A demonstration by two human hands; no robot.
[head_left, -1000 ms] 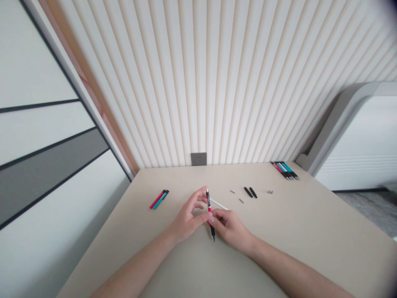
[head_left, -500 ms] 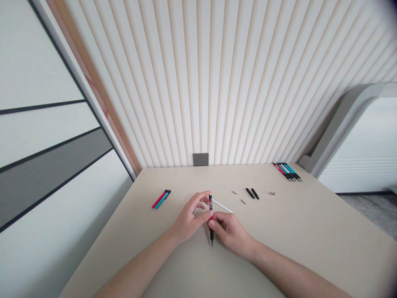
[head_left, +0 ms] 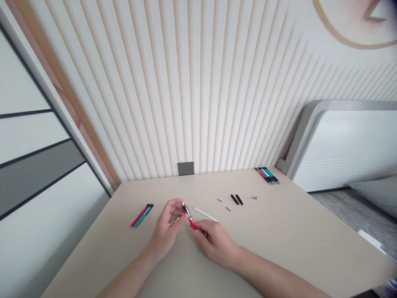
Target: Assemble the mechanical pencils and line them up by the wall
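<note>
A red pen (head_left: 192,224) with a black upper part and a silver clip slants between my hands over the table. My left hand (head_left: 169,225) has its thumb and index finger at the pen's upper, button end. With thumb and fingers closed, my right hand (head_left: 218,244) grips the lower end of the barrel and hides the tip. Just behind the right hand lies a thin white refill-like stick (head_left: 205,214). Farther back are two small springs, one spring (head_left: 219,200) behind the other spring (head_left: 228,209). Two black grip sleeves (head_left: 237,199) lie beside them.
On the left lie a red barrel (head_left: 139,215) and a teal barrel (head_left: 143,216) side by side. Small metallic pieces (head_left: 254,198) are right of the sleeves. Several pens (head_left: 267,176) sit in a row at the back right corner. A wall socket (head_left: 185,168) is behind the table (head_left: 273,248).
The pen has turned from upright in view to slanted, its button end now toward the left hand. My right hand has shifted down its barrel, covering the tip. The view has swung right.
</note>
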